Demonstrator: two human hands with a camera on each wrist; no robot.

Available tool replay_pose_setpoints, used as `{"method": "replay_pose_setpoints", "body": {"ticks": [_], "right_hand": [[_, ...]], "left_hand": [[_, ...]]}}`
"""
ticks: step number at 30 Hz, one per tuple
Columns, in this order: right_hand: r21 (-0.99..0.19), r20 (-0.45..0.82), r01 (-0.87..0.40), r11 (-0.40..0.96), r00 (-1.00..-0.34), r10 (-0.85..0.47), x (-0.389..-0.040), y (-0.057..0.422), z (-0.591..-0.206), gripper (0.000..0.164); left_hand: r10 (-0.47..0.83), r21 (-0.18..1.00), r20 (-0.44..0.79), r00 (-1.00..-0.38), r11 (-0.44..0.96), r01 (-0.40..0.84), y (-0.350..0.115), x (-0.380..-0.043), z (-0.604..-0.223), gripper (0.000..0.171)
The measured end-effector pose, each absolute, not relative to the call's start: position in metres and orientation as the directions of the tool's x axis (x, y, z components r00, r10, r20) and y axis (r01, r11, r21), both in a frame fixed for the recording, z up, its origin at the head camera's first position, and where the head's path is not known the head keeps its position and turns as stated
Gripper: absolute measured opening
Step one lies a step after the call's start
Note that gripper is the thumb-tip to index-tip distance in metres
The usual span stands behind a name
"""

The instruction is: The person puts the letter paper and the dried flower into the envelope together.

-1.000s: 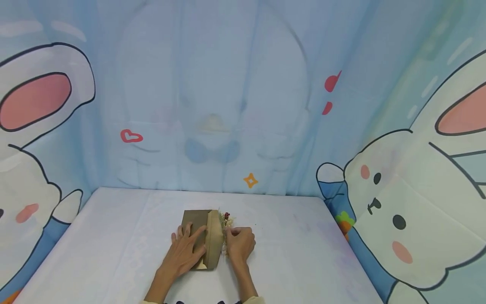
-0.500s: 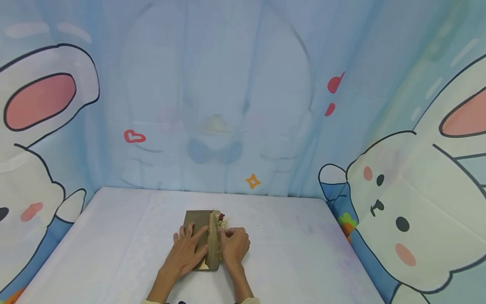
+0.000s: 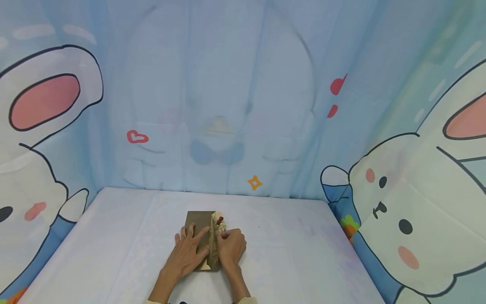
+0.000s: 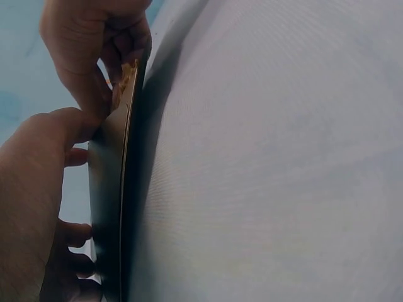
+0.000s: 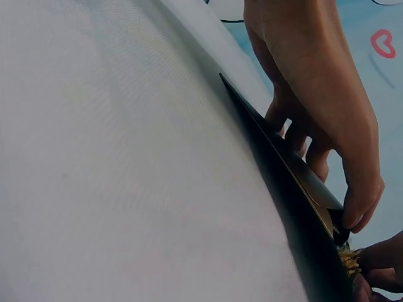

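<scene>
A dark olive-brown paper envelope [image 3: 199,218] lies on the white-covered table, its flap standing along the right side. My left hand [image 3: 187,252] rests on the envelope with fingers spread, pressing near the flap. A small bunch of dried flowers [image 3: 221,223], dark red and cream, lies along the flap side. My right hand [image 3: 231,247] pinches the stems of this bunch, its fingertips at the envelope's right edge. Seen from the right wrist, the yellowish dried bits [image 5: 349,259] sit at the envelope's opening beside the pinching fingers. The stems are mostly hidden by the right hand.
The white cloth-covered table [image 3: 303,249] stretches out on both sides of the envelope. A blue curtain [image 3: 220,97] with printed rabbits hangs behind and beside the table.
My right hand has moved left with the dried flowers, from beside the envelope onto its flap side. The left hand keeps its place on the envelope. The head view has shifted slightly.
</scene>
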State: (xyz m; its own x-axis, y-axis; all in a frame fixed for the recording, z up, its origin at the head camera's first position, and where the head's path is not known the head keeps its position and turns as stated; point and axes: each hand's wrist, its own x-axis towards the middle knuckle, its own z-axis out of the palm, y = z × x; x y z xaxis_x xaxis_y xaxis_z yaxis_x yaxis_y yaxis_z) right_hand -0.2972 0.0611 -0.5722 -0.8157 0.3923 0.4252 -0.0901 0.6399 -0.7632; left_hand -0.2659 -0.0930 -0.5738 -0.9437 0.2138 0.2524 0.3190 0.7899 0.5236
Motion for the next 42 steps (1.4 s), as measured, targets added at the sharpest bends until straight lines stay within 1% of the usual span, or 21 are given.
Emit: {"method": "replay_pose_setpoints", "body": {"ticks": [6,15,20,23,24,27,30,34,36,38,42], "right_hand": [[-0.760,0.407,-0.084,0.645,-0.835,0.370,-0.299,0.053,-0.573,0.019],[-0.762,0.351,-0.102,0.640,-0.895,0.275,-0.296,0.048,-0.570,0.019],[-0.754,0.349,-0.133,0.643,-0.911,0.220,-0.295,0.054,-0.566,0.009],[-0.794,0.355,-0.172,0.582,-0.910,0.215,-0.295,0.059,-0.563,0.003],[-0.810,0.360,-0.189,0.555,-0.908,0.216,-0.296,0.061,-0.563,0.003],[-0.846,0.373,-0.238,0.478,-0.904,0.210,-0.297,0.065,-0.563,0.012],[-0.842,0.388,-0.281,0.460,-0.908,0.156,-0.298,0.069,-0.566,0.022],[-0.809,0.383,-0.313,0.498,-0.923,0.042,-0.298,0.071,-0.573,0.030],[-0.794,0.372,-0.315,0.521,-0.928,0.006,-0.297,0.071,-0.577,0.034],[-0.770,0.376,-0.320,0.552,-0.927,-0.013,-0.297,0.070,-0.579,0.035],[-0.721,0.397,-0.313,0.618,-0.918,-0.001,-0.299,0.067,-0.582,0.034]], "left_hand": [[0.214,0.540,0.247,-0.945,0.779,0.318,-0.094,-0.266,-0.572,0.057],[0.221,0.548,0.247,-0.943,0.771,0.324,-0.093,-0.266,-0.573,0.057],[0.222,0.537,0.257,-0.941,0.776,0.330,-0.091,-0.267,-0.573,0.057],[0.219,0.531,0.261,-0.940,0.780,0.330,-0.092,-0.267,-0.573,0.057],[0.218,0.533,0.260,-0.941,0.780,0.328,-0.092,-0.267,-0.573,0.058],[0.214,0.536,0.258,-0.942,0.780,0.324,-0.093,-0.267,-0.573,0.059],[0.213,0.541,0.257,-0.943,0.777,0.323,-0.095,-0.267,-0.573,0.060],[0.210,0.546,0.255,-0.944,0.774,0.320,-0.097,-0.268,-0.573,0.059],[0.211,0.554,0.246,-0.946,0.770,0.316,-0.097,-0.268,-0.572,0.059],[0.215,0.557,0.241,-0.946,0.768,0.316,-0.097,-0.268,-0.572,0.059],[0.226,0.561,0.240,-0.944,0.761,0.325,-0.097,-0.267,-0.570,0.059]]}}
